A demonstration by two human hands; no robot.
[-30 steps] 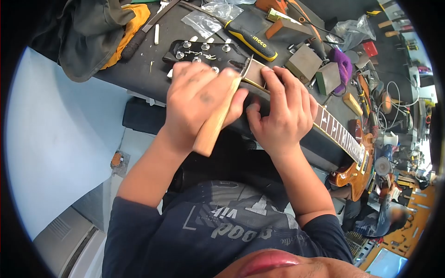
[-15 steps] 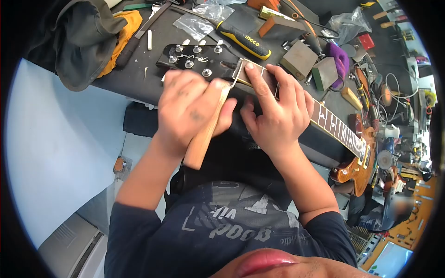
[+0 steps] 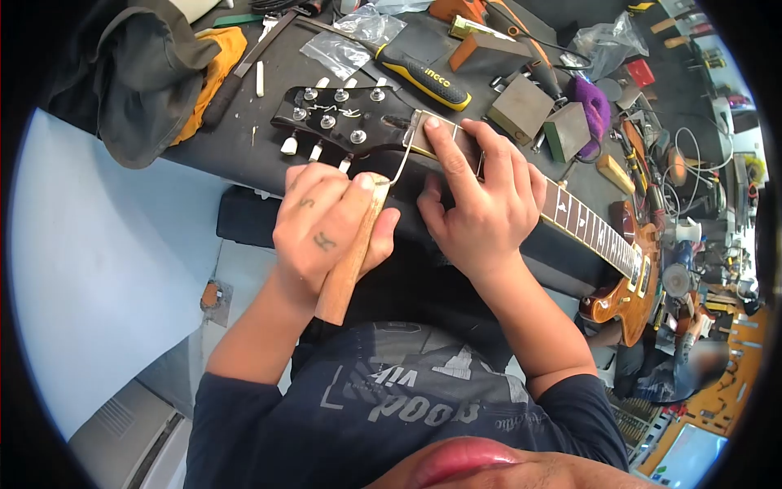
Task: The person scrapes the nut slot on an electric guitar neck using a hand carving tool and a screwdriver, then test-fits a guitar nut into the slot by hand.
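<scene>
My left hand is wrapped round the wooden handle of a thin metal-bladed tool. Its bent, narrow blade runs up to the nut end of an electric guitar neck; the exact contact is too small to make out. My right hand grips the neck, index finger stretched over the fretboard near the nut and thumb at the near edge. To the left of the nut lies the black headstock with metal posts and white tuner knobs. The brown guitar body is at the far right.
A yellow-and-black screwdriver lies beyond the headstock. Blocks, a purple cloth and plastic bags crowd the bench's back. Dark fabric sits at left. Another person is at the far right.
My left hand and the tool have moved toward my body and slightly left, showing more blade and the near tuner knobs. My right hand stays almost in place.
</scene>
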